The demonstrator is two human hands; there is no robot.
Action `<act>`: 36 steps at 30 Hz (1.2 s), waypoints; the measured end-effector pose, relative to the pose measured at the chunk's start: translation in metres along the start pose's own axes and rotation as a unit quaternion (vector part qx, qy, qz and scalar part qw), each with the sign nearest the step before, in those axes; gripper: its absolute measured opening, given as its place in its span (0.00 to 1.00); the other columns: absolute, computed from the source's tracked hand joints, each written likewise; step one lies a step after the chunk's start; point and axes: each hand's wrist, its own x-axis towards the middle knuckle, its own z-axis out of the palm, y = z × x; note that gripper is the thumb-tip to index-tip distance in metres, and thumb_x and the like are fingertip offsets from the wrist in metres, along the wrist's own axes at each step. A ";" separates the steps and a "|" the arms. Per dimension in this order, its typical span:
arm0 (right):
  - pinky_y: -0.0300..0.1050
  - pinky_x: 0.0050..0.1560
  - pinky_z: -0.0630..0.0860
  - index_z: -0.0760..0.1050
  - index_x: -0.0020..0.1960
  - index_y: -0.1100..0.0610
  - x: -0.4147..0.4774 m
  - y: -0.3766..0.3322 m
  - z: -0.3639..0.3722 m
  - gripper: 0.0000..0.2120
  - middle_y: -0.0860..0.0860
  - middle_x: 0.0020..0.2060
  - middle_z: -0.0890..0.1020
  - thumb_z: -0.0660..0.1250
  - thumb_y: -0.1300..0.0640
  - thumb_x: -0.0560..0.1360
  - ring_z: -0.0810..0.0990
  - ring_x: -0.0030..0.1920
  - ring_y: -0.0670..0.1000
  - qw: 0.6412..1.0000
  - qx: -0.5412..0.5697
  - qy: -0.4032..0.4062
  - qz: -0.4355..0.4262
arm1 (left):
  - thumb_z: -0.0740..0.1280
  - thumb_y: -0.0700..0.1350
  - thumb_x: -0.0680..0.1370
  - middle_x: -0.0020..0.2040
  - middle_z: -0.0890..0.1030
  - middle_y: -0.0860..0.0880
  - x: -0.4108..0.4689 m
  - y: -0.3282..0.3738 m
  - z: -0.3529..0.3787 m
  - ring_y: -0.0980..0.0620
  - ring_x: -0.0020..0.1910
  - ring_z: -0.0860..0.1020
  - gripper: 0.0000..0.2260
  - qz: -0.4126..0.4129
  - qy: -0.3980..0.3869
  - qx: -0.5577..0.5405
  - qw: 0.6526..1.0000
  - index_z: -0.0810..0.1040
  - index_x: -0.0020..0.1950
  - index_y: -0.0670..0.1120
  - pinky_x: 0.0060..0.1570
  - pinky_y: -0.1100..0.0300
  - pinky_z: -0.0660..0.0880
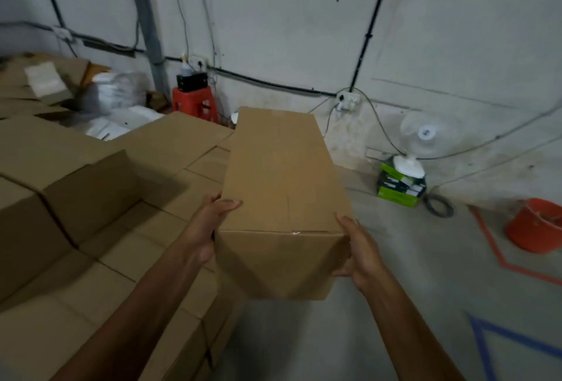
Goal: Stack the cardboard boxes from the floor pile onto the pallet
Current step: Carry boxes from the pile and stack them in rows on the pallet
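A long plain cardboard box (281, 186) hangs in the air in front of me, held between both hands at its near end. My left hand (209, 224) grips its left side with the thumb lying on the top face. My right hand (360, 251) clasps the lower right corner, fingers under the box. To the left lies a stack of several closed cardboard boxes (100, 262) with a taller box (60, 167) on top at the far left. The pallet beneath the stack is hidden.
Bare concrete floor (395, 304) spreads to the right, marked with orange and blue tape. An orange bucket (535, 225) stands at the right, and a white fan (421, 137) on green boxes sits by the wall. A red stool (194, 102) and white bags are behind the stack.
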 end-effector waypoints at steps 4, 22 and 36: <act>0.69 0.55 0.73 0.77 0.61 0.44 0.063 -0.023 0.035 0.15 0.44 0.53 0.81 0.69 0.43 0.76 0.77 0.50 0.51 0.999 -0.023 -0.047 0.010 | 0.73 0.40 0.73 0.57 0.83 0.41 0.043 0.009 -0.009 0.48 0.49 0.83 0.25 0.004 0.056 -0.003 0.998 0.71 0.69 0.42 0.41 0.55 0.79; 0.77 0.66 0.62 0.61 0.79 0.46 0.360 -0.126 0.183 0.35 0.55 0.78 0.63 0.67 0.37 0.76 0.61 0.77 0.64 0.923 -0.217 -0.306 0.082 | 0.73 0.42 0.71 0.57 0.83 0.40 0.230 0.024 0.008 0.43 0.52 0.82 0.27 0.058 0.300 -0.088 0.948 0.73 0.69 0.41 0.40 0.54 0.79; 0.71 0.68 0.64 0.64 0.77 0.50 0.462 -0.129 0.341 0.29 0.56 0.75 0.67 0.66 0.45 0.79 0.67 0.73 0.62 0.882 -0.264 -0.388 0.043 | 0.82 0.57 0.59 0.64 0.80 0.40 0.341 0.033 -0.070 0.37 0.62 0.79 0.41 0.066 0.415 -0.132 0.898 0.74 0.70 0.51 0.49 0.44 0.79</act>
